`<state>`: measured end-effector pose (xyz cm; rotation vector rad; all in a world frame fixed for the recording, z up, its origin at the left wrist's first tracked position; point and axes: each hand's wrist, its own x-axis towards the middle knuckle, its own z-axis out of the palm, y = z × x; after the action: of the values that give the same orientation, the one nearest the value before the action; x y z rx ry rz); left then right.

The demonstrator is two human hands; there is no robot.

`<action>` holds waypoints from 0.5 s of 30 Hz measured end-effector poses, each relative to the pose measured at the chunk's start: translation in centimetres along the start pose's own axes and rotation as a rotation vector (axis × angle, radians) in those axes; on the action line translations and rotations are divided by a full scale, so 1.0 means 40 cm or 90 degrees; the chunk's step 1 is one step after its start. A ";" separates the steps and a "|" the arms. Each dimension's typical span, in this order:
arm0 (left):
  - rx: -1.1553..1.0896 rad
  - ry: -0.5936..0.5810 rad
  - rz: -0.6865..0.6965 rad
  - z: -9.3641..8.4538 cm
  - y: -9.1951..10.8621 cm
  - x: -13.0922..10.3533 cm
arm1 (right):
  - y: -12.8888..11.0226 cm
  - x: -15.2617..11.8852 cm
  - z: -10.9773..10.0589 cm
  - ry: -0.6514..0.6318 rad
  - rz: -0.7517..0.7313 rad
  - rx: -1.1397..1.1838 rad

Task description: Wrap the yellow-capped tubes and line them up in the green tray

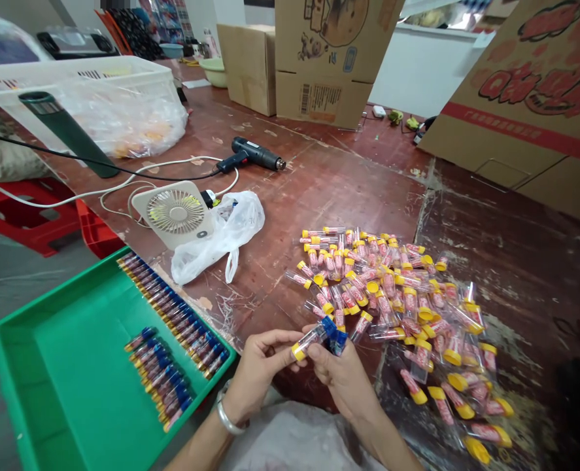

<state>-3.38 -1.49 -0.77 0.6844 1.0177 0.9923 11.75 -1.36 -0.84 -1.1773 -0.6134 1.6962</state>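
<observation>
Near the table's front edge, my left hand pinches the yellow-capped end of a clear tube with a blue top. My right hand closes on the same tube near its blue end, and another blue piece shows behind its fingers. A loose pile of clear tubes with yellow caps and pink labels spreads to the right. At the lower left, a green tray holds a long row of blue-ended tubes along its right wall and a shorter group beside it.
A white fan and a plastic bag stand behind the tray. Farther back lie a heat gun with cables and a dark green cylinder. A white basket and cardboard boxes line the back.
</observation>
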 end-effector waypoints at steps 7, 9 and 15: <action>0.016 0.095 0.024 0.005 -0.007 0.003 | 0.019 0.001 0.012 -0.017 0.002 -0.007; 0.011 0.107 0.025 0.007 -0.007 0.003 | 0.022 0.000 0.012 -0.020 0.004 -0.010; -0.009 0.128 0.026 0.009 -0.014 0.007 | 0.027 -0.001 0.016 -0.008 0.008 -0.021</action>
<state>-2.79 -1.49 -1.21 0.6045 1.1738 1.1197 10.72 -1.79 -1.42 -1.1961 -0.6454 1.7107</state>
